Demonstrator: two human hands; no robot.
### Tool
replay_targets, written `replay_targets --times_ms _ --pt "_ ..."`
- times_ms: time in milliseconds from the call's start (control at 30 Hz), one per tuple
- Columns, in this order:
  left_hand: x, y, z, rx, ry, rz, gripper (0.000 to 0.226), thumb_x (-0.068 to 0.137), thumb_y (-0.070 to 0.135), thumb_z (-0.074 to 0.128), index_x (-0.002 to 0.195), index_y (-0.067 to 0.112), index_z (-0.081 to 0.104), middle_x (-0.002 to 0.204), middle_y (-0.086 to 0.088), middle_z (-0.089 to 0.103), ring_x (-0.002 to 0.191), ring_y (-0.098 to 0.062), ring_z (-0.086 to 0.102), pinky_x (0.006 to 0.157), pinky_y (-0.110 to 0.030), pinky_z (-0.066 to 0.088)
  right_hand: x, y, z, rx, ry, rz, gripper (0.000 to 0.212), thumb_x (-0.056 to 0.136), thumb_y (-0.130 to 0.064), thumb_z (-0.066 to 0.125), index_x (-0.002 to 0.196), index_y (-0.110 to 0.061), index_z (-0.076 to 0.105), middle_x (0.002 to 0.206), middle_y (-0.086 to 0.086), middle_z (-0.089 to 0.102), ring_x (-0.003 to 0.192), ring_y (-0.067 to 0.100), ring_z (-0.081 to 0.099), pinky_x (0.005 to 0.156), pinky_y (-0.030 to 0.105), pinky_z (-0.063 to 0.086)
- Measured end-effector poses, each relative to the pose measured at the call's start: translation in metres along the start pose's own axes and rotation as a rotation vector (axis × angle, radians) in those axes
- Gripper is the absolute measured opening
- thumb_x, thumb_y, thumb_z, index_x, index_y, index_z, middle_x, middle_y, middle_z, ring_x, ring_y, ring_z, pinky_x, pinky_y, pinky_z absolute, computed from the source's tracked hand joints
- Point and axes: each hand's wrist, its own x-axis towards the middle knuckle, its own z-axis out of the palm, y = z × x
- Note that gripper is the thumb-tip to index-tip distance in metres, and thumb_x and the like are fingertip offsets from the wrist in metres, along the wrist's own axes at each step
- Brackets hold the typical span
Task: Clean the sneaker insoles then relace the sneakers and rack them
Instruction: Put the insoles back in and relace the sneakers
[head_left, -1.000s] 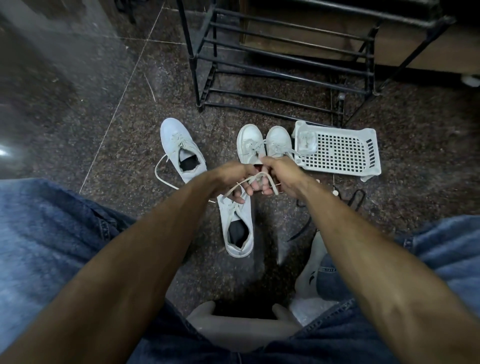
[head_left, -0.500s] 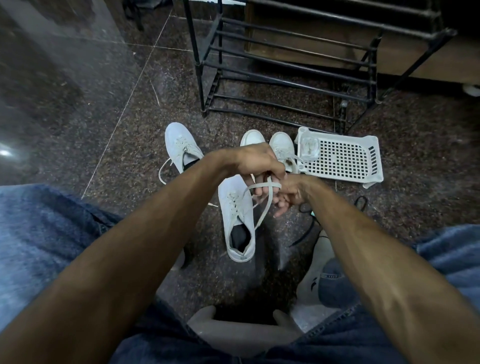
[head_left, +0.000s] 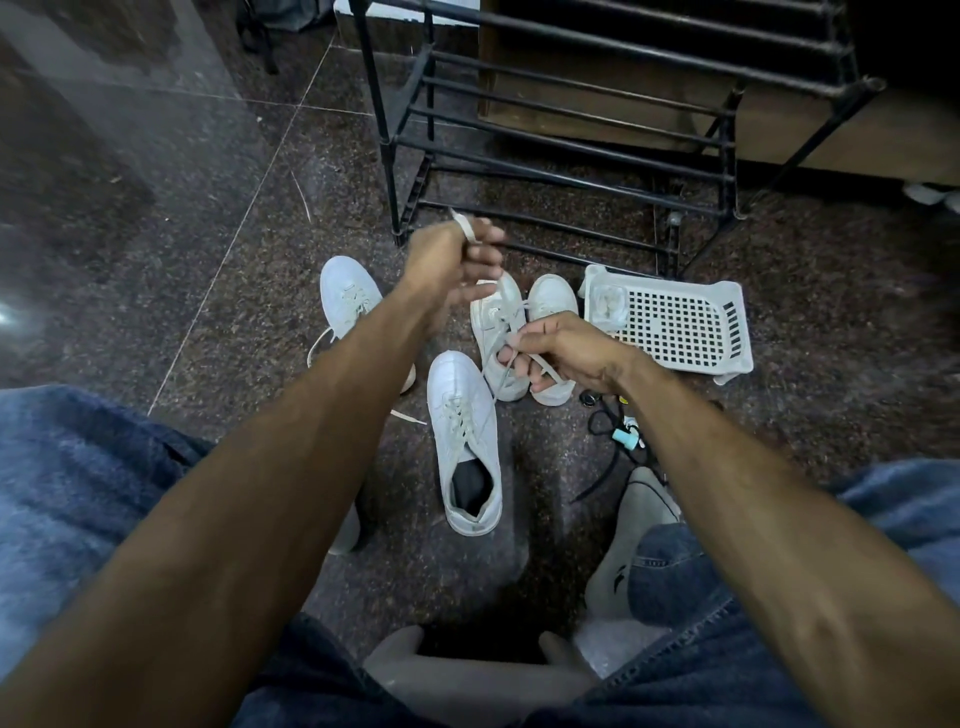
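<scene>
On the dark stone floor between my knees, a white sneaker (head_left: 465, 441) lies toe away from me. My left hand (head_left: 457, 260) is raised, fingers curled round one lace (head_left: 506, 312) end; my right hand (head_left: 561, 353) pinches the other. Three more sneakers sit near a black rack (head_left: 571, 145) and white basket (head_left: 675, 327).

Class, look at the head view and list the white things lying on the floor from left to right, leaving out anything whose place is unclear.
Leftmost white sneaker → white sneaker nearest the person → white perforated plastic basket.
</scene>
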Motion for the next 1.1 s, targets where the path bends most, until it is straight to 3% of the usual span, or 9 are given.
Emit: replay_targets --times_ms 100,167,233,300,500,733,833,933,1100 --pt "0.007 -0.029 -0.012 0.011 0.259 -0.029 0.024 0.098 0.026 0.047 0.118 0.015 0.057 0.086 -0.002 0.062 0.068 -0.013 0.059 0.063 -0.029 0.051 0.003 0.004 0.002 0.041 0.085 0.000 0.023 0.097 -0.014 0.056 0.095 0.005 0.069 0.063 0.009 0.060 0.055 0.019 0.046 0.048 0.026 0.046" --pt "0.004 -0.053 -0.018 0.030 0.370 -0.172 0.027 0.095 0.019 0.048 0.116 0.006 0.059 0.076 -0.002 0.061 0.057 -0.013 0.055 0.049 -0.024 0.044 0.004 0.006 0.005 0.080 0.106 0.015 0.023 0.097 -0.015 0.055 0.093 0.004 0.069 0.061 0.008 0.058 0.050 0.017 0.044 0.044 0.026 0.044" --pt "-0.006 -0.073 -0.021 0.172 0.259 -0.333 0.019 0.088 0.014 0.051 0.093 0.005 0.067 0.069 -0.003 0.067 0.059 -0.017 0.060 0.053 -0.024 0.043 0.005 0.006 0.008 0.113 0.111 0.040 0.024 0.098 -0.014 0.053 0.092 0.004 0.067 0.057 0.007 0.056 0.044 0.015 0.040 0.042 0.024 0.039" --pt "-0.018 -0.088 -0.016 0.355 -0.009 -0.444 0.015 0.086 0.016 0.055 0.089 0.010 0.069 0.087 -0.004 0.074 0.083 -0.020 0.067 0.072 -0.030 0.051 0.008 0.007 0.011 0.115 0.120 0.065 0.026 0.100 -0.014 0.050 0.089 0.002 0.067 0.055 0.006 0.053 0.040 0.013 0.037 0.041 0.023 0.034" --pt "-0.021 -0.097 -0.002 0.263 -0.147 -0.254 0.033 0.091 0.007 0.052 0.104 0.035 0.062 0.115 0.009 0.063 0.117 -0.013 0.052 0.098 -0.041 0.041 0.014 0.013 0.013 0.017 0.173 0.168 0.026 0.099 -0.023 0.048 0.104 -0.005 0.066 0.051 0.000 0.045 0.040 0.011 0.028 0.041 0.022 0.023" --pt "-0.003 -0.090 -0.034 0.520 -0.244 -0.094 0.006 0.085 0.002 0.067 0.085 0.004 0.072 0.078 -0.005 0.069 0.068 -0.005 0.062 0.069 -0.017 0.049 0.011 0.019 0.000 -0.022 0.140 0.116 0.019 0.092 -0.023 0.064 0.083 -0.007 0.068 0.050 -0.001 0.047 0.035 0.006 0.028 0.032 0.015 0.020" --pt "0.014 -0.090 -0.058 0.959 -0.184 -0.063 0.014 0.088 0.010 0.062 0.081 0.004 0.072 0.076 -0.008 0.066 0.070 -0.019 0.059 0.069 -0.042 0.050 0.017 0.028 -0.010 -0.241 0.330 0.127 0.020 0.088 -0.021 0.070 0.075 -0.006 0.066 0.058 0.005 0.054 0.041 0.011 0.034 0.039 0.019 0.025" --pt "0.019 -0.095 -0.086 1.351 -0.035 -0.213 0.026 0.089 0.015 0.057 0.110 0.001 0.065 0.103 -0.014 0.065 0.094 -0.030 0.062 0.074 -0.034 0.046 0.022 0.046 -0.033 -0.509 0.573 0.223 0.020 0.085 -0.021 0.068 0.073 -0.005 0.064 0.083 0.010 0.067 0.064 0.022 0.058 0.061 0.029 0.048" --pt "0.031 -0.127 -0.141 1.484 0.015 -0.365 0.028 0.083 0.019 0.056 0.108 0.006 0.058 0.105 -0.016 0.063 0.097 -0.035 0.062 0.089 -0.044 0.052 0.007 0.074 -0.058 -0.952 0.731 0.471 0.020 0.085 -0.026 0.064 0.093 -0.009 0.068 0.097 0.012 0.068 0.090 0.031 0.066 0.079 0.037 0.053"
